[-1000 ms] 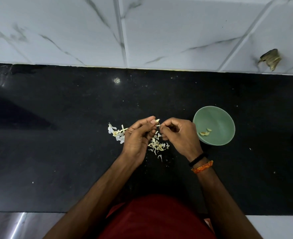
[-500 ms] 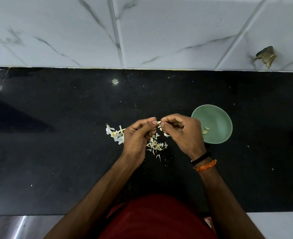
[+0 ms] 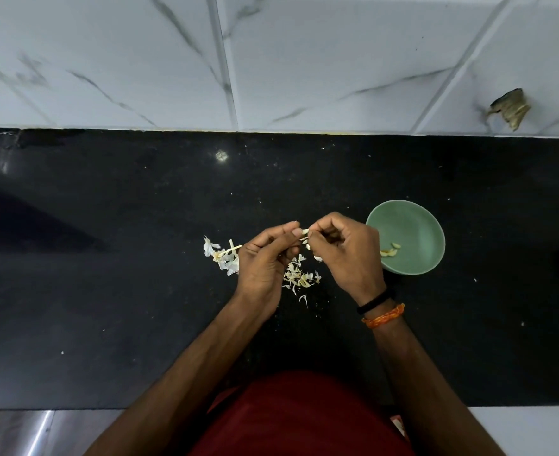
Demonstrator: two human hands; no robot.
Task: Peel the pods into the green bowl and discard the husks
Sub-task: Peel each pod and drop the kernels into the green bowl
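Hands nearer bowl (image 3: 413,215), both grips pinching pod (image 3: 304,231); perhaps three peeled pieces (image 3: 390,250) inside.

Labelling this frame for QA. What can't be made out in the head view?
- Pod: too small, mostly covered by the fingers of the left hand and right hand; how far it is peeled is unclear.
- Husks: part of the pile lies under the left hand.
- Green bowl: near-left rim hidden by the right hand; peeled pieces too small to count.
- Person's body: cut off by bottom edge.
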